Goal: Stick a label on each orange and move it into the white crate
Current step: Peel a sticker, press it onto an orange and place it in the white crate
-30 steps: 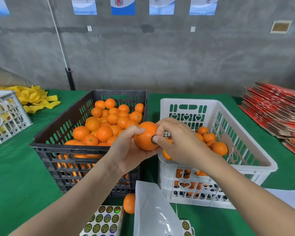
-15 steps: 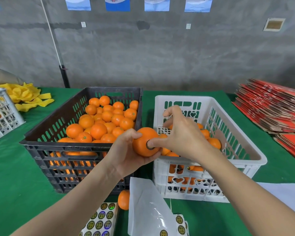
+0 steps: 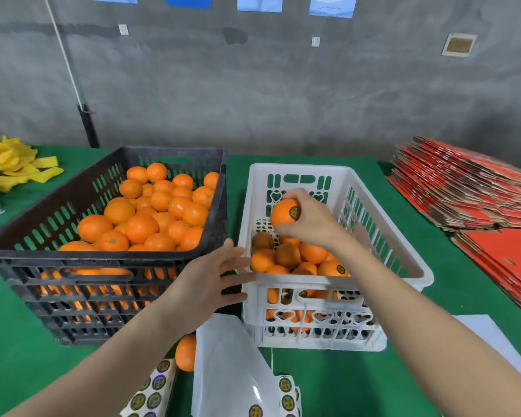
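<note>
My right hand (image 3: 309, 219) grips a labelled orange (image 3: 283, 211) above the far half of the white crate (image 3: 382, 206), whose near half holds several oranges (image 3: 289, 255). My left hand (image 3: 206, 281) is empty, fingers spread, hovering between the two crates by the white crate's near-left corner. The black crate (image 3: 18, 254) on the left is full of unlabelled oranges (image 3: 151, 212). Sheets of round labels (image 3: 152, 392) lie at the near edge, beside peeled white backing paper (image 3: 229, 371).
A loose orange (image 3: 185, 353) lies on the green table in front of the black crate. Stacked red cartons (image 3: 463, 188) fill the right side. Yellow foam nets (image 3: 12, 164) lie at the far left, and a white paper sheet (image 3: 494, 341) at the near right.
My right hand took the labelled orange from my left hand and carried it over the white crate. My left hand let go and opened.
</note>
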A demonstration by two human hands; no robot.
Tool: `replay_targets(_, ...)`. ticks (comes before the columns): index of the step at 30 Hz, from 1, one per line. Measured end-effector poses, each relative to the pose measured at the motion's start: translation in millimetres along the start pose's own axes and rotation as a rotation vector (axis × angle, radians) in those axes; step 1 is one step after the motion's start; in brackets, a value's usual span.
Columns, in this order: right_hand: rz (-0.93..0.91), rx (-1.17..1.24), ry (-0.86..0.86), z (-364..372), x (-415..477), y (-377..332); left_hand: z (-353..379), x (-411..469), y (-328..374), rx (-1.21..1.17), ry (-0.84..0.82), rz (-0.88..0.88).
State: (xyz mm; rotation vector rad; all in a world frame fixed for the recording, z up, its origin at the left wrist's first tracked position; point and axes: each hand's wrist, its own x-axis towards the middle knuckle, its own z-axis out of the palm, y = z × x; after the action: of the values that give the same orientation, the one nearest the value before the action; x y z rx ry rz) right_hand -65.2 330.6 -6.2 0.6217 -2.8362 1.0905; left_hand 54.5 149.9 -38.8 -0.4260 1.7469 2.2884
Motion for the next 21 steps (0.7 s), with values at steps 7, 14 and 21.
replay_targets(7,0.188,-0.407,-0.400,14.5,54.9,94.3,-46.1,-7.0,-75.8,0.400,0.355,-0.051)
replay_targets(14,0.108,-0.484,-0.364,47.4,92.0,104.5,-69.2,-1.0,-143.2,0.536,0.423,-0.336)
replay_targets(21,0.111,-0.455,-0.212,48.4,87.0,82.0,-55.1,1.3,-153.0,0.309,0.457,-0.402)
